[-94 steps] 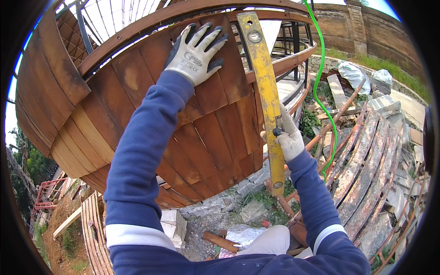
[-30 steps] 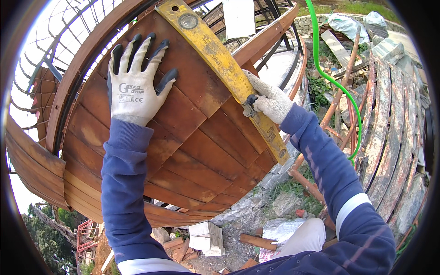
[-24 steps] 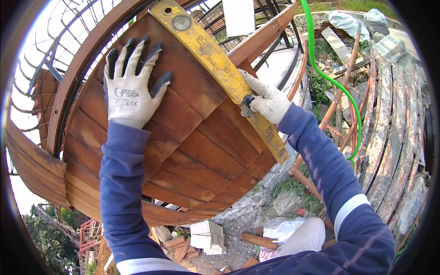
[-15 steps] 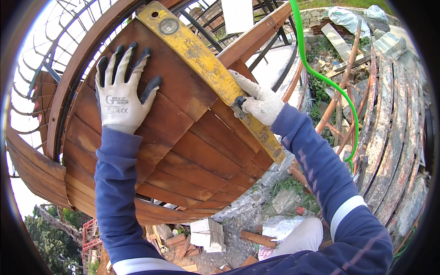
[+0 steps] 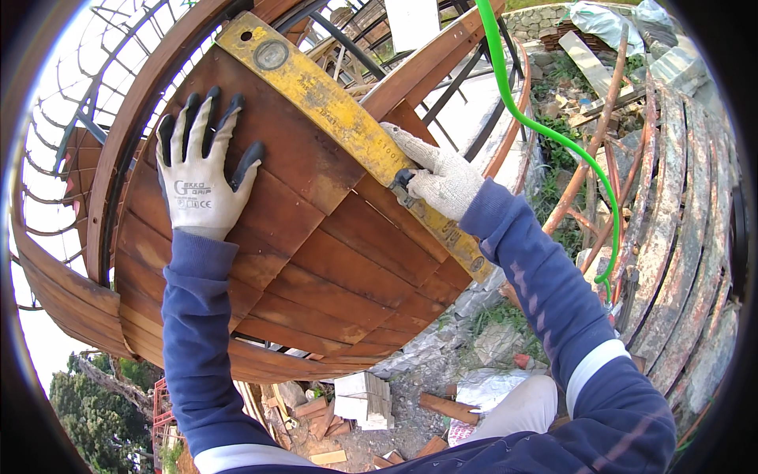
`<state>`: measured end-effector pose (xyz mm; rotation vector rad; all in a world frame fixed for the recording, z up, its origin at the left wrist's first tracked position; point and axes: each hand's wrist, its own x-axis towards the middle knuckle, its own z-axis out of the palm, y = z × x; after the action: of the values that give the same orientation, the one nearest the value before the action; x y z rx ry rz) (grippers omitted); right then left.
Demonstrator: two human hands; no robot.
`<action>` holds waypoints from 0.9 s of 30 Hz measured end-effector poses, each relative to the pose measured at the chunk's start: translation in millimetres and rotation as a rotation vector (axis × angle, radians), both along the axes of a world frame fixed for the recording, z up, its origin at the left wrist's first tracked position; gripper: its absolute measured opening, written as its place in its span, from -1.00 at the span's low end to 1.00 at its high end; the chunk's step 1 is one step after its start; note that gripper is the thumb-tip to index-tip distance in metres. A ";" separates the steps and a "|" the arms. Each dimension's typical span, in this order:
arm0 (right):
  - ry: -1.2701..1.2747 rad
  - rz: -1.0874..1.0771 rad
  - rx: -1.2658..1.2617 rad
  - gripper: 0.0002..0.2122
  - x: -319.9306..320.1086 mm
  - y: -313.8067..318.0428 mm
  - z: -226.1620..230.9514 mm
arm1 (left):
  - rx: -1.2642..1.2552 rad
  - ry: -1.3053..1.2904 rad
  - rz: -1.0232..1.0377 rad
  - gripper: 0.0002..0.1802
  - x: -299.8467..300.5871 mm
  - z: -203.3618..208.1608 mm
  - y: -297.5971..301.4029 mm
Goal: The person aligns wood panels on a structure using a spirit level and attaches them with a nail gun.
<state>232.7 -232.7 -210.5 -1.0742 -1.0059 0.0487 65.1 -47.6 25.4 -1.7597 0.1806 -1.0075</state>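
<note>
My yellow spirit level (image 5: 320,103) lies slantwise along the upper right edge of the curved wooden wall (image 5: 316,276), its top end by the wall's upper corner and its lower end by the lower right edge; compared with three seconds ago it leans far more across my view, but the wall tilts along with it, so much of that looks like my own head turning; over the last half second the level, the wall and both hands drift a little left together.

My right hand (image 5: 440,180) is closed around the level near its middle, gripping from the outer side, with a dark fingertip of the glove over its face; my left hand (image 5: 204,186) is wide open, fingers spread, laid palm down on the boards and holding nothing, well apart from the level; since the two keep nearly the same spacing, I judge the hold steady and the level usable as a straight line against that edge; I cannot tell whether it touches the boards all along, nor read its bubbles.

A curved rail (image 5: 126,150) runs past my left fingertips, near but apart; a green hose (image 5: 553,136) loops down beyond my right hand.
</note>
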 end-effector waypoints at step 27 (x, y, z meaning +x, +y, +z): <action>0.205 -0.429 0.445 -0.04 -257.4 -257.3 -83.6 | -0.015 -0.141 -0.201 -0.31 4.5 4.6 24.0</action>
<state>-24.7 -490.0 -294.0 -0.8322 -0.5494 -0.3908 69.7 -23.6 30.0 -1.7005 0.2648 -1.2765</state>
